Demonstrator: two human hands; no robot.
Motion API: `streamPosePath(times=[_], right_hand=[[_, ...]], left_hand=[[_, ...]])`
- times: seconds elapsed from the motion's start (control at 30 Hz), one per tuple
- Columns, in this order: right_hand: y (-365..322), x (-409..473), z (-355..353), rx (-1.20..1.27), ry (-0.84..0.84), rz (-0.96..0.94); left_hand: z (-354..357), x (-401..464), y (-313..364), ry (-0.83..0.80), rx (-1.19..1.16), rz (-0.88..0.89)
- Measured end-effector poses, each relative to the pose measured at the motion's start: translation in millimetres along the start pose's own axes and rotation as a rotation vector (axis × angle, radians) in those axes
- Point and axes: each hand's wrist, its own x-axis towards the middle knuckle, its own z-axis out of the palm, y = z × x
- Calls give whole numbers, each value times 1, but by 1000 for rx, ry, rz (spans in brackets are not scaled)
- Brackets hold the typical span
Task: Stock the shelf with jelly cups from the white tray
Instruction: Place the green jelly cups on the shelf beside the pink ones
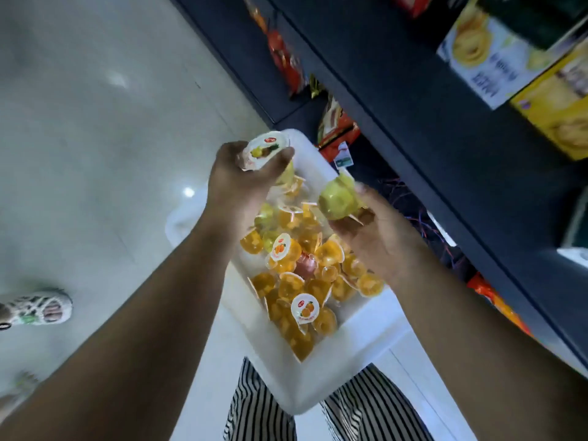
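Looking down from head height, a pale tiled floor (95, 122) is seen on the left, where a patterned shoe (38, 308) stands well apart from everything else. Toward the middle, the left hand (238, 183) is raised above the far end of the white tray (359, 316), its fingers and thumb curled round a jelly cup with a pineapple lid (265, 148). Below and between the two forearms, the tray is filled with a loose heap of orange jelly cups (305, 281), some lying on their sides, two showing white lids with orange fruit. Striped trousers (366, 405) are seen beneath the near end of the tray. Just right of the heap, the right hand (378, 230) is held palm up over the tray's right edge, a yellow-green jelly cup (337, 198) pinched upside down at its fingertips. The hands are apart, each gripping its own cup. Further right, the dark shelf (413, 100) runs diagonally, with red snack packets (283, 55) on a lower level and yellow boxes (553, 106) on the level above.
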Motion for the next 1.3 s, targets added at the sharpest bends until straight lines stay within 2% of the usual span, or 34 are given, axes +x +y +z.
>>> streamPosePath(times=[0.1,0.2,0.3,0.47,0.63,0.8,0.9,1.07,1.3], right_hand=[[-17,-55,18,-134,-123,-19],[-30,-117,33,-214,-264,-81],[-45,-175,45,-259,-376,-178],[-66,-282,57,-431,-509,-477],[-60,-393,37,-630,-366,-884],[-62,-495,-7,-711,-206,-1173],[-75,-556,-36,-671,-149,-1273],[-134,-647,-98,-456,-134,-1381],[-230,-734,-196,-485,40,-1441]], left_hand=[[-17,-47,53,3,-268,-91],[-38,-102,99,-35,-383,-72],[-59,-149,136,-50,-389,6],[-88,-221,188,-54,-390,234],[-97,-300,222,-228,-423,436],[-81,-387,267,-428,-408,610],[-59,-431,300,-507,-412,681],[-10,-489,350,-597,-420,767],[101,-560,404,-709,-435,838]])
